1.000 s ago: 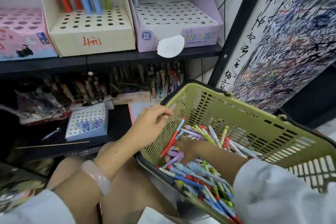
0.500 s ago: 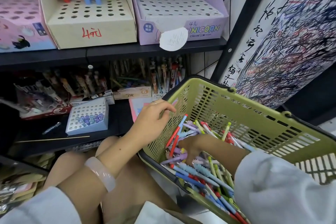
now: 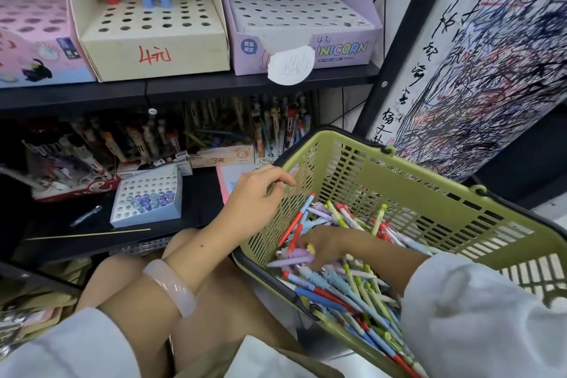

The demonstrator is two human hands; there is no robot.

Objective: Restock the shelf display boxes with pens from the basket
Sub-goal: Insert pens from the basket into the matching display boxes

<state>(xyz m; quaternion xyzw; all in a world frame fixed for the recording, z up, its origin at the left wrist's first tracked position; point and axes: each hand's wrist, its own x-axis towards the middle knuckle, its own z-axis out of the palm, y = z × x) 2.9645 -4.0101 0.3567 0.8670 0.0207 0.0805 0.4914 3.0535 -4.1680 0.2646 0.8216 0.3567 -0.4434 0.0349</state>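
Note:
A green plastic basket tilts toward me at the right, filled with several coloured pens. My left hand rests against the basket's left wall, fingers curled over its rim. Down among the pens, my right hand has its fingers closed around purple pens. On the upper shelf stand a cream display box holding several red, blue and green pens at its back, and a purple UNICORN box with almost all holes bare.
A pink display box sits at upper left. The lower shelf holds a small white box with purple-topped pens, packed pen boxes behind, a loose pen and a thin stick. A scribbled test panel stands at right. My knees are below.
The camera has tilted slightly, shifting the scene. My right hand has dug a little further left among the pens and closed on purple ones. My left hand stays on the basket's rim.

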